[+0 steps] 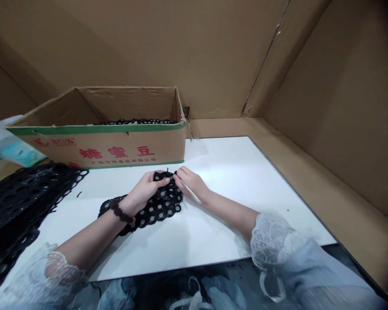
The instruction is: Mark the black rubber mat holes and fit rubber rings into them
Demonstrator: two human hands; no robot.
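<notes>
A floppy black openwork piece patterned with round holes point(161, 209) lay at the centre of the frame, on a flat white tabletop point(229, 181). The left hand point(142, 190) pinched its upper edge between thumb and fingers. The right hand point(192, 183) gripped a slim, pale, pen-like tool point(192, 193) at that edge; whether its fingertips also nipped the piece, one could not tell. The piece looked light, soft and slightly slick, its narrow links probably easy to snag or tear. The solid bands between holes, close to the worked edge, seemed the best hold, with the loose part resting on the tabletop.
</notes>
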